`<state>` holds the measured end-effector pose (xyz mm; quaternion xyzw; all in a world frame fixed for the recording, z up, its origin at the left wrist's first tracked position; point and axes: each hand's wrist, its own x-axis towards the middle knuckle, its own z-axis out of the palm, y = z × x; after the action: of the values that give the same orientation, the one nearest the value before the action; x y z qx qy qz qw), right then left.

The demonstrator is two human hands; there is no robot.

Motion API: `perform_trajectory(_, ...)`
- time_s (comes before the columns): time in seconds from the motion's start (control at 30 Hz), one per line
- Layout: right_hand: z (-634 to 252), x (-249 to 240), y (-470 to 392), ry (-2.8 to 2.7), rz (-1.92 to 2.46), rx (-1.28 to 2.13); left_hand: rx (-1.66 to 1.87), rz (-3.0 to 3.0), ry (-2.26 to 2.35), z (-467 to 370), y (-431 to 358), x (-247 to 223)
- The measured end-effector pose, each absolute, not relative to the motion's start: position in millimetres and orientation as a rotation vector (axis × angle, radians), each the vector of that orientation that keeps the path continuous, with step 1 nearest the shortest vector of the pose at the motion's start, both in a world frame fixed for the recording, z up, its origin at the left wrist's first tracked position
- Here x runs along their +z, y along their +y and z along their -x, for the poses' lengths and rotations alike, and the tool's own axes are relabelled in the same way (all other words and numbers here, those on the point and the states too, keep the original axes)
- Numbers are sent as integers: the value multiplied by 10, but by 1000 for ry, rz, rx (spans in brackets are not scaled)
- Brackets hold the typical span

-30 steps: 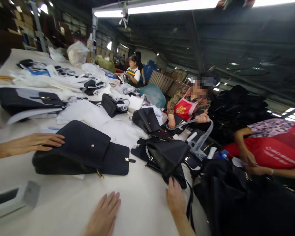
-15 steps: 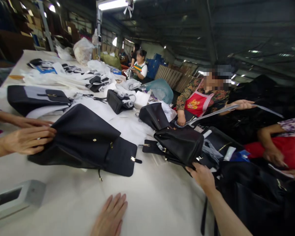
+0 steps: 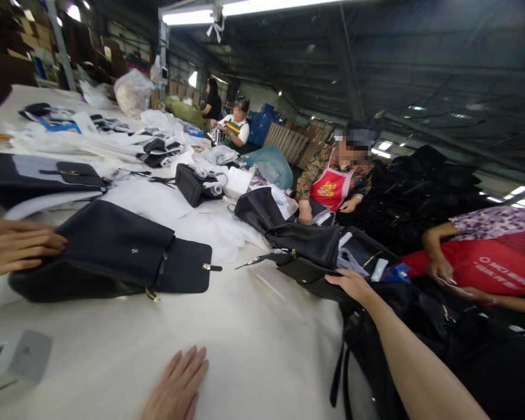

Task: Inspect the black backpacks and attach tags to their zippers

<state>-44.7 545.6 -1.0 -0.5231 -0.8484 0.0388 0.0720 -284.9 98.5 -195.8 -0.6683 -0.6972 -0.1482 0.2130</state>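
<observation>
My left hand (image 3: 179, 379) lies flat on the pale tabletop (image 3: 262, 350), fingers stretched and holding nothing. Out to the right, my right hand (image 3: 352, 286) grips the near edge of a black backpack (image 3: 308, 242); part of its fingers are hidden against the dark material. That backpack lies on its side, and its flap (image 3: 266, 258) with a metal clasp sticks out to the left. Another black backpack (image 3: 109, 248) rests on the table at left, flap open toward the middle. A co-worker's hands (image 3: 21, 248) touch its bottom end.
A grey-white device (image 3: 21, 359) sits at the lower left. Black bags (image 3: 455, 344) are heaped on the right. White wrapping (image 3: 210, 227) and a black-and-grey bag (image 3: 39, 178) lie farther back. Across the table are co-workers in red aprons (image 3: 332, 189).
My view has swung right. My right hand has shifted its hold on the backpack, whose flap has tipped up edge-on. A co-worker opposite has lowered a grey strip. My left hand stays flat.
</observation>
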Motion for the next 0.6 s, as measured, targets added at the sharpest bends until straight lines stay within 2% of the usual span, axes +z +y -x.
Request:
perform_trajectory(0.33, 367, 79, 5540, -2498, 1654, 290, -447, 1893, -1971, 2843, 989, -1925)
perform_trajectory(0.6, 376, 94, 5521, -2458, 1677, 248, -421, 1913, -1990, 2838, 976, -1934)
